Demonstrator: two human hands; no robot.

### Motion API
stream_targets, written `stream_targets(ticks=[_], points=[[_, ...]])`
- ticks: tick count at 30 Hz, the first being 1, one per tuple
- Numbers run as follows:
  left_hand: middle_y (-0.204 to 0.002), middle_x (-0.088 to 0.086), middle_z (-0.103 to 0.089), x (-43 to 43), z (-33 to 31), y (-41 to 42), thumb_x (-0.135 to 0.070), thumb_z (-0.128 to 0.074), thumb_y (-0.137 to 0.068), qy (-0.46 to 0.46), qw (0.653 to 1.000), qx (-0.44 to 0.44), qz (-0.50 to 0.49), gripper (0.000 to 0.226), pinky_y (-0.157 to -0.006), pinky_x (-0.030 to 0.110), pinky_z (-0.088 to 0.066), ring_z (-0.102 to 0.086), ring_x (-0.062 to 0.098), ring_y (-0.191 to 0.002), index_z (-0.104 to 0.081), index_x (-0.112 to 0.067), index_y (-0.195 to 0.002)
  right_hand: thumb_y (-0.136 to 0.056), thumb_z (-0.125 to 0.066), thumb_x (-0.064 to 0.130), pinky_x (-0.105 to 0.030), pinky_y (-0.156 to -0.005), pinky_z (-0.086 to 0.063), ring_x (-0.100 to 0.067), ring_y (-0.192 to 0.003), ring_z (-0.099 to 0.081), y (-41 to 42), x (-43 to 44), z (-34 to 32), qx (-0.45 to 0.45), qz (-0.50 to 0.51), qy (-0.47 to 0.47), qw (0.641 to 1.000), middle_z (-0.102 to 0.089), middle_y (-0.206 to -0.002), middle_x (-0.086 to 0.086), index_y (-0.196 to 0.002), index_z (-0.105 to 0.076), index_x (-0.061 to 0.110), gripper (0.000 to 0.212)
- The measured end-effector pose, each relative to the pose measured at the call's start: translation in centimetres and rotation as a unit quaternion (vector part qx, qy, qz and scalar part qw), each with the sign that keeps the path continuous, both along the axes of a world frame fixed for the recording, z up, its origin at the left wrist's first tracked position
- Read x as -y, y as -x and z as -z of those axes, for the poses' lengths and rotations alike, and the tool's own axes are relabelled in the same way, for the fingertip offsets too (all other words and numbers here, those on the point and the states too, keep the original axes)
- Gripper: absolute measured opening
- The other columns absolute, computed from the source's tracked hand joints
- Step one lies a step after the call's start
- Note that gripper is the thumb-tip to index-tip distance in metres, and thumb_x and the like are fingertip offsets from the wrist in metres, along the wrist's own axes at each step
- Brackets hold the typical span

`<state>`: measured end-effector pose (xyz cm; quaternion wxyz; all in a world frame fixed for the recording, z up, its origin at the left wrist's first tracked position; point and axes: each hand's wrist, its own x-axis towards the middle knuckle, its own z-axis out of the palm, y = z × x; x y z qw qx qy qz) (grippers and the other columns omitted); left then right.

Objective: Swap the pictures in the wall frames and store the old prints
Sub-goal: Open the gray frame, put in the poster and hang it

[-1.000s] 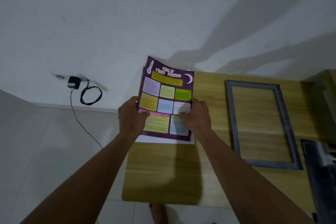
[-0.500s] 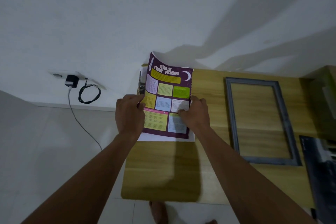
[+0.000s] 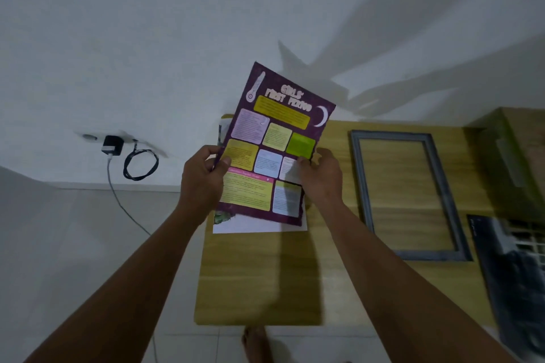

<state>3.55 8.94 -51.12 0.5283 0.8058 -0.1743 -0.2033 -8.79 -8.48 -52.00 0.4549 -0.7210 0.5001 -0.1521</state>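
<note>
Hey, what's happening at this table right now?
A person holds a purple poster by its side edges, left hand on the left edge and right hand on the right, tilted up above a white-bordered print lying on the wooden table. A grey frame lies flat to the right, wood showing through it. A dark print sits at the far right.

We see a deep purple paper poster with pale pink lettering, a cream crescent moon and rounded panels in yellow, lilac, lime green, pale blue and white, plus a pink band. At its 6 o'clock a white paper sheet shows, with a green leafy patch at one corner. The light yellow-brown wooden table carries straight grain lines. At 3 o'clock is a dull grey rectangular picture frame; at 4 o'clock, a black-and-white print. At 9 o'clock, a black charger plug stands out against the white wall.
</note>
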Motion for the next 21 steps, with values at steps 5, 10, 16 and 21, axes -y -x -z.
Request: stream_targets(ticks=[5,10,16,21], points=[[-0.097,-0.004,-0.074,1.2,-2.0,2.5,-0.021,-0.062,-0.094,0.042,0.996,0.068,0.036,0.017,-0.075,0.031,-0.058,-0.071,0.007,-0.087,-0.066,-0.018,-0.110,-0.092,-0.059,0.053,-0.025,-0.084,-0.042,-0.014,-0.114,-0.058,-1.2,-0.5,-4.3,0.055,-0.050,-0.024,0.997,-0.063,-0.127,0.005,-0.133,-0.055,0.021,0.052],[-0.104,-0.012,-0.070,3.9,-5.5,6.6,-0.016,-0.063,-0.093,0.046,0.981,0.171,0.081,0.023,-0.081,0.006,-0.047,-0.062,-0.014,-0.087,-0.069,-0.019,-0.115,-0.087,-0.066,0.047,-0.034,-0.087,-0.053,-0.015,-0.102,-0.065,-1.4,-0.4,-9.8,0.123,-0.059,-0.040,0.990,-0.069,-0.110,0.006,-0.118,-0.062,0.020,0.041],[-0.107,-0.019,-0.069,6.5,-9.2,10.9,-0.045,-0.059,-0.092,0.090,0.976,0.153,0.129,0.032,-0.077,0.018,-0.055,-0.063,-0.007,-0.097,-0.067,-0.030,-0.119,-0.083,-0.045,0.008,-0.033,-0.059,-0.054,-0.024,-0.077,-0.065,3.1,2.8,-13.7,0.094,0.042,0.042,0.994,-0.066,-0.081,-0.002,-0.084,-0.060,0.017,0.017],[-0.134,-0.004,-0.059,10.0,-9.9,11.1,-0.049,-0.051,-0.094,0.013,0.996,0.081,0.039,0.040,-0.090,0.048,-0.055,-0.061,0.020,-0.115,-0.049,-0.040,-0.132,-0.094,-0.050,0.013,-0.041,-0.076,-0.061,-0.013,-0.084,-0.072,9.8,6.5,-15.0,0.155,0.039,-0.041,0.986,-0.073,-0.096,0.008,-0.105,-0.063,0.029,0.023]])
